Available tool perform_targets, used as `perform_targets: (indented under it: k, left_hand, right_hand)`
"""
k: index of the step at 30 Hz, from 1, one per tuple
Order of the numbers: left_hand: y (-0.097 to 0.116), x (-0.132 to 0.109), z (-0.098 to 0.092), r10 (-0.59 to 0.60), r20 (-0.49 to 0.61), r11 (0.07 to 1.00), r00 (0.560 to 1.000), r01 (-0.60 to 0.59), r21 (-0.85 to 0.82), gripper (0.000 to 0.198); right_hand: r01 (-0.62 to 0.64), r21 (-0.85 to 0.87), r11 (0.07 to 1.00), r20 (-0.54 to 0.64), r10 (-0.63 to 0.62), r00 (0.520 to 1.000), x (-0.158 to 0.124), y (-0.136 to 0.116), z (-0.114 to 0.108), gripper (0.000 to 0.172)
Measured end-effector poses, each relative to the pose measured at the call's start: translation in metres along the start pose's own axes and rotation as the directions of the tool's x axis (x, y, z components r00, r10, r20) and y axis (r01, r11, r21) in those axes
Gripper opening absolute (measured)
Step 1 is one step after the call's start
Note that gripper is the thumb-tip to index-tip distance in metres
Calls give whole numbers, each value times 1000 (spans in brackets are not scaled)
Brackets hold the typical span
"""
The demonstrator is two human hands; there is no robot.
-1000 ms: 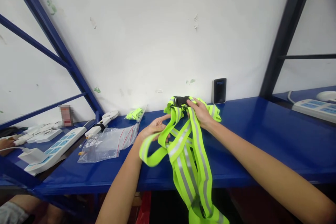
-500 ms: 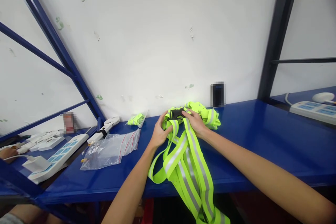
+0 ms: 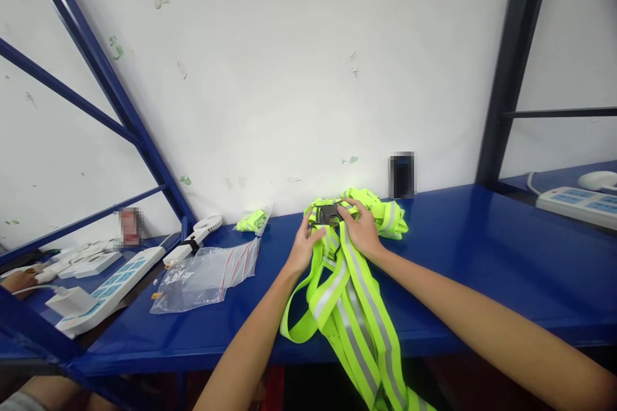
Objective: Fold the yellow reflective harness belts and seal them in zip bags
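Observation:
Between my hands is a bright yellow-green reflective strap harness (image 3: 354,282) with grey stripes, its bands hanging over the front edge of the blue table (image 3: 463,257). A black plastic buckle (image 3: 330,213) sits at the top of it. My left hand (image 3: 303,245) grips the straps at the buckle's left side, thumb in front. My right hand (image 3: 359,226) holds the buckle's right end with its fingers closed over the strap. Behind the right hand lies a bundled heap of the same webbing (image 3: 390,215).
Left on the table are a clear zip bag (image 3: 207,273), a small bag with yellow-green webbing (image 3: 253,221) and a white handheld fan (image 3: 207,225). Further left is a power strip (image 3: 113,289); another person's hand (image 3: 19,281) shows there. A blurred dark object (image 3: 402,174) leans on the wall.
My left hand has loosened a little around the straps, and the buckle shows more fully. The hands and harness appear slightly further right and lower as the view shifts.

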State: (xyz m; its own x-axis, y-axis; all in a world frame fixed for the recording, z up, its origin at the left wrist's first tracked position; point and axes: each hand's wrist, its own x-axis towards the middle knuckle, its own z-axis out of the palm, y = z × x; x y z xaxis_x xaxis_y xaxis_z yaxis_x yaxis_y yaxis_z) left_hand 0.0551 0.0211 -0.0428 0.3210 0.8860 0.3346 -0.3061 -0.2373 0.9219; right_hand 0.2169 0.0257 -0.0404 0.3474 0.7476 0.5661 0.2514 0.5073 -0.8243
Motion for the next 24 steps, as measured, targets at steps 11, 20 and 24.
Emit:
perform_targets:
  k: [11, 20, 24]
  left_hand:
    - [3, 15, -15, -34, -286, 995, 958, 7, -95, 40]
    - [-5, 14, -19, -99, -214, 991, 972, 78, -105, 36]
    - [1, 11, -11, -152, -209, 983, 966, 125, -134, 37]
  right_hand:
    - [-229, 98, 968, 357, 180, 917, -11, 0, 6, 57]
    - [-229, 232, 945, 373, 131, 919, -10, 8, 9, 37]
    - [-158, 175, 972, 347, 90, 933, -11, 17, 11, 41]
